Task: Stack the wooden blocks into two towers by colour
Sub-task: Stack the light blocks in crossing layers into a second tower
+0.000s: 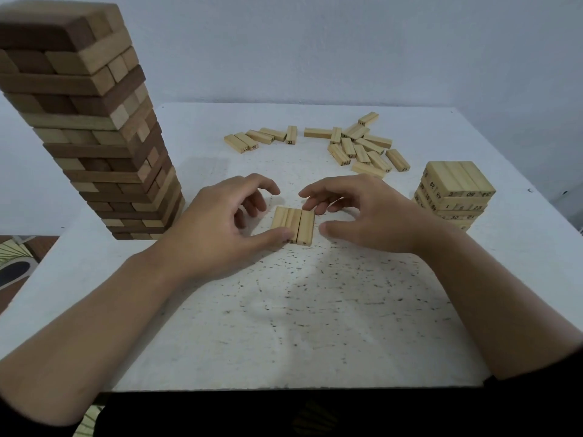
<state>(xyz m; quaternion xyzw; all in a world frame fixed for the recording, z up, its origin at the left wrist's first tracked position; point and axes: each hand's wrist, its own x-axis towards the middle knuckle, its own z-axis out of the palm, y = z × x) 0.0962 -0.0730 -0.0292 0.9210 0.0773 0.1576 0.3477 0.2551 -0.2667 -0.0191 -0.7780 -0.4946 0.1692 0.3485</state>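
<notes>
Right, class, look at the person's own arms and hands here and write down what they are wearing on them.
Both forearms are bare as far as the frame shows. The left hand and right hand have no gloves, and no rings, watch or bracelet show. Near the right elbow there is dark fabric, probably a sleeve.

The tall tower [88, 121] is blurred at its top and cut by the left edge. The left hand [217, 222] partly covers the near-end numbers of the block row [295, 222].

White speckled bench [315, 310]. Holds: tall brown-and-tan tower [104, 146] left; short pale tower [454, 193] right; loose pale blocks [356, 146] far centre; three-block row [293, 223] centre.
</notes>
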